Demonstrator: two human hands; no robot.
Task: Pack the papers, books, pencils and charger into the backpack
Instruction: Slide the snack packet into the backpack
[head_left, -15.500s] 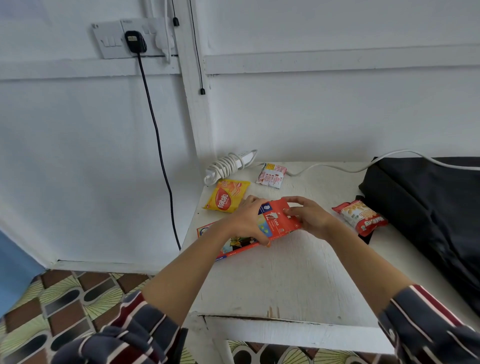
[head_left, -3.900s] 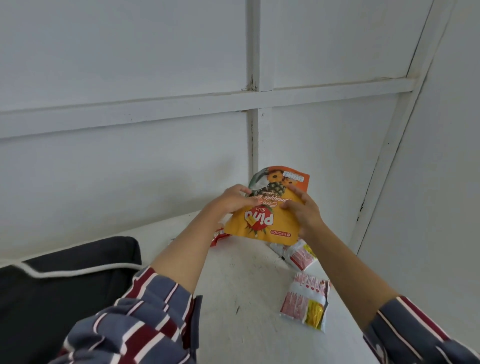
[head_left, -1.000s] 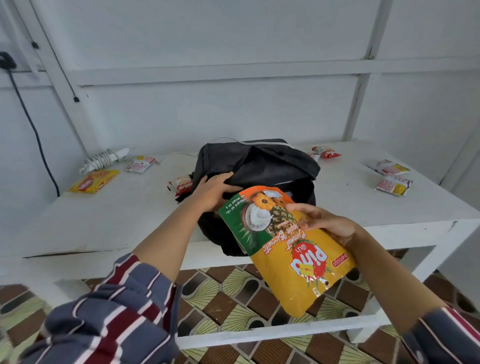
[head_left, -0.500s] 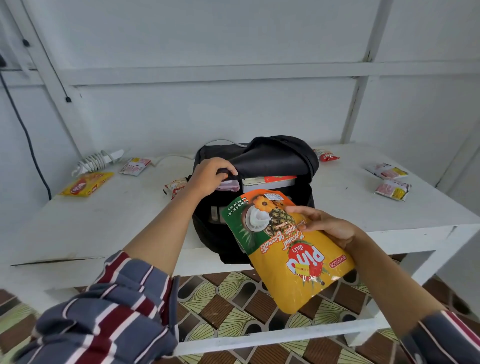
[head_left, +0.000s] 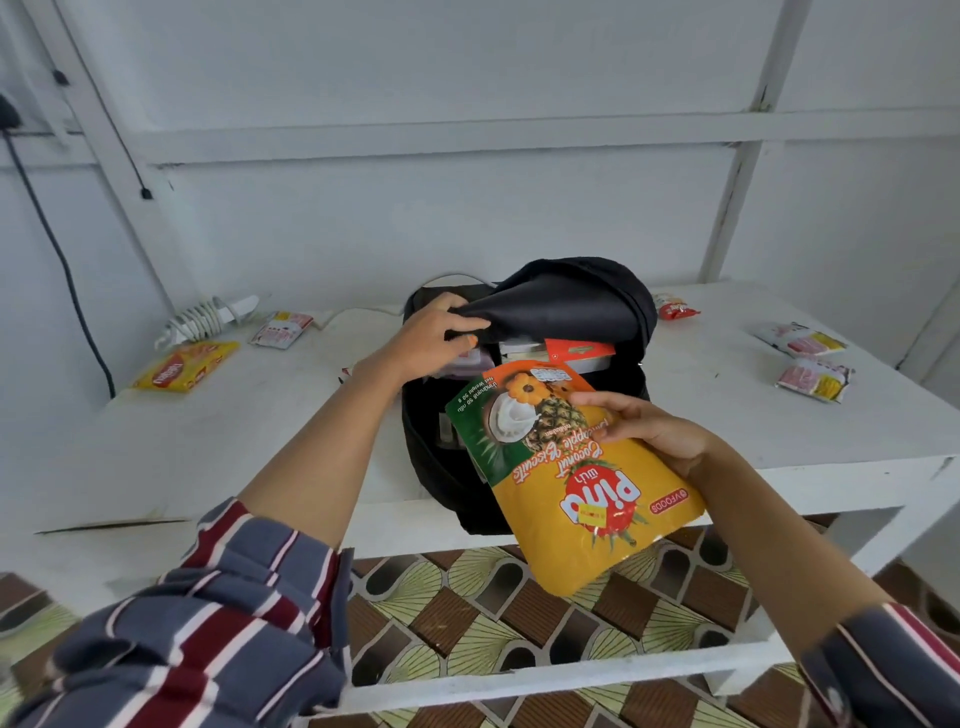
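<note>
The left hand (head_left: 426, 338) grips the backpack (head_left: 561, 306) flap, lifting it open, while the right hand (head_left: 654, 436), at 4 o'clock, clasps the biscuit pouch (head_left: 582, 478).

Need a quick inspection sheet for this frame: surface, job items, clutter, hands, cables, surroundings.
Surface: white table, paint worn at the front edge.
Job's things: black backpack open at the table's front; red-covered book inside.
Clutter: yellow wafer packet far left; small snack packets right and rear.
Hands: left hand lifts the backpack flap; right hand holds the pineapple biscuit pouch at the opening.
Cables: coiled white cord on the table; black cable down the wall.
Surroundings: white panelled wall, patterned floor.
</note>
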